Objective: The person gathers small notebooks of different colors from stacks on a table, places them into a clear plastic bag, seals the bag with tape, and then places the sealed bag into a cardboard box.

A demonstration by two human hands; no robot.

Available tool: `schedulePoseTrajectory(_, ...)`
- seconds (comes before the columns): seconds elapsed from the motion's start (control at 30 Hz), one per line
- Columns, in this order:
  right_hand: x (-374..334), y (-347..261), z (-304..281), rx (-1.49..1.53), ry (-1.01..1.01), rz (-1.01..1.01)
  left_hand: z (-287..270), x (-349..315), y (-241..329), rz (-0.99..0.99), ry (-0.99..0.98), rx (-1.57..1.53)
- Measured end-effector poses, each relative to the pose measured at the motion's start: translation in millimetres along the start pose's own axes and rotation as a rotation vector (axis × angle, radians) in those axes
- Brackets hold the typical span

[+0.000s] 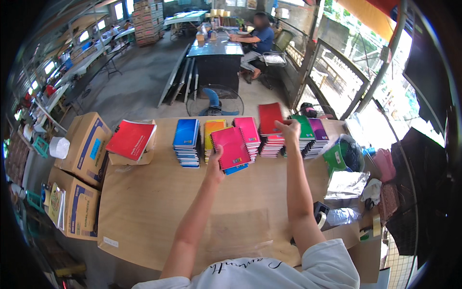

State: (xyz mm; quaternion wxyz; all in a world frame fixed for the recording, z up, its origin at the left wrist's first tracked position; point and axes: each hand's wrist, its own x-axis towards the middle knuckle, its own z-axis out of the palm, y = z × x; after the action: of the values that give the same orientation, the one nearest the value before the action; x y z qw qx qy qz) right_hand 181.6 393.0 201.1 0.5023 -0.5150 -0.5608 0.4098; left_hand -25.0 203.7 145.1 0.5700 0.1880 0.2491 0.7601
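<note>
A brown-topped table (pixel 144 207) takes up the middle of the view, and past its far edge stands a dark desk (pixel 216 72) with a person (pixel 262 38) seated at its right side. Two large cardboard boxes (pixel 79 149) stand one behind the other by the table's left end, and a fan (pixel 211 101) with blue blades is just beyond its far edge. A clear plastic sheet (pixel 240 226) lies on the table's near half. Along the table's far half runs a row of spiral notebook piles, from left to right: a blue stack (pixel 186 139), a yellow stack (pixel 213 127), a pink stack (pixel 248 130), a red stack (pixel 272 144), a green stack (pixel 303 127) and a purple stack (pixel 317 132). Over the table's middle, a pink notebook (pixel 233 147) with a blue notebook (pixel 237 169) showing beneath it is gripped by the left hand (pixel 216 161), thumb on the pink cover. Toward the table's far edge, the right hand (pixel 290 130) grasps a red notebook (pixel 269 118) by its right side; whether that notebook is fully clear of the red stack is hard to tell from this angle.
</note>
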Motion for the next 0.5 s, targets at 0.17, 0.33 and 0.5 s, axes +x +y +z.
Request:
schedulePoseTrajectory(0.17, -92.4, -38.4, 20.1, -0.255, -0.184, -0.069, 16.6, -4.6, -3.2, -0.023, -0.108, -0.161)
schedulePoseTrajectory(0.33, -11.8, 35.5, -60.9, -1.108, 0.231, -0.508, 9.3, -2.7, -15.6, -0.174, -0.029, -0.032)
schedulePoseTrajectory(0.5, 21.0, 72.7, -114.9, -1.002, -0.155, -0.643, 10.7, -1.0, -21.9, -0.238, 0.008, 0.037)
